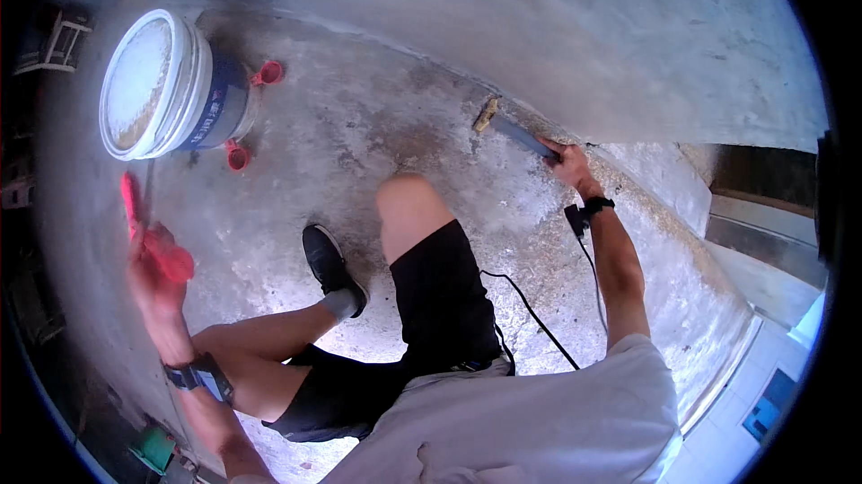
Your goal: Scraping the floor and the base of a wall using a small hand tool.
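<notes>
My left hand (157, 282), at the left, is closed around a bright red plastic piece (168, 253) with a long bar and a rounded end. The fingers are partly blurred, and the piece's exact kind is unclear. Out to the right, my right hand (569, 166) grips the end of a grey handle. It belongs to a T-shaped, hammer-like tool (525, 136) with a short yellowish-tan head, low by the foot of the wall. Beyond my left hand is a lidded white bucket (144, 80) with a blue band. Two small red cup-shaped pieces (268, 73) are beside its base.
A concrete wall (620, 35) rises across the far side and right. My bent knee (413, 201) and dark shoe (328, 259) take up the middle of the rough concrete floor (314, 125). A black cable (530, 309) trails near my right side. A green object (154, 448) is at lower left.
</notes>
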The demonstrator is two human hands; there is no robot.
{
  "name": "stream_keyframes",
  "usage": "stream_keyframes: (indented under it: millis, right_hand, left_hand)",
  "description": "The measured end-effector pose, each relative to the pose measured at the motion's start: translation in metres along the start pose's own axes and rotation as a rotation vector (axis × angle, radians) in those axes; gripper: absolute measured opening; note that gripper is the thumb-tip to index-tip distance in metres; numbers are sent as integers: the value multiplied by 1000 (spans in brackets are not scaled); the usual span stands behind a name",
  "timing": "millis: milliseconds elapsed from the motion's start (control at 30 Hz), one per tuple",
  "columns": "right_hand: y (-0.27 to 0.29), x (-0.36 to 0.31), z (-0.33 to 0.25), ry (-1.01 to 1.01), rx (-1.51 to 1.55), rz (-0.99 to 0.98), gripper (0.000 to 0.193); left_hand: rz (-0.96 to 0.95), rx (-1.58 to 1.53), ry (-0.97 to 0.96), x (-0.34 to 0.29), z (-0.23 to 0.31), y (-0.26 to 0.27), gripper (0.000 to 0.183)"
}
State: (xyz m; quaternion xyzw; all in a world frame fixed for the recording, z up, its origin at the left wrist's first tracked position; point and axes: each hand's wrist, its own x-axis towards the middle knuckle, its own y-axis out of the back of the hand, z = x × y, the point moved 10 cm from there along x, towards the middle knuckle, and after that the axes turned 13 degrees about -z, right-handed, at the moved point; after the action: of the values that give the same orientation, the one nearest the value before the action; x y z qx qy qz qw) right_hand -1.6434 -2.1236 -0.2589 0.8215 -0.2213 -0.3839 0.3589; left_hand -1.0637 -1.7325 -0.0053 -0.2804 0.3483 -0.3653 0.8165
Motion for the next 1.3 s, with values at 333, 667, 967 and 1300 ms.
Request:
stream_keyframes:
  millis: [333, 667, 967, 1300]
  right_hand:
    - [-23, 60, -52, -59, -85, 30, 54]
    - [11, 77, -201, 280, -47, 121, 43]
    - [32, 215, -310, 80, -391, -178, 33]
    - [58, 78, -170, -261, -575, -291, 27]
  left_hand:
    - [106, 102, -45, 19, -6, -2, 19]
    - [88, 63, -113, 12, 9, -8, 19]
    - [119, -30, -143, 4, 14, 2, 25]
    - [83, -15, -76, -11, 24, -3, 18]
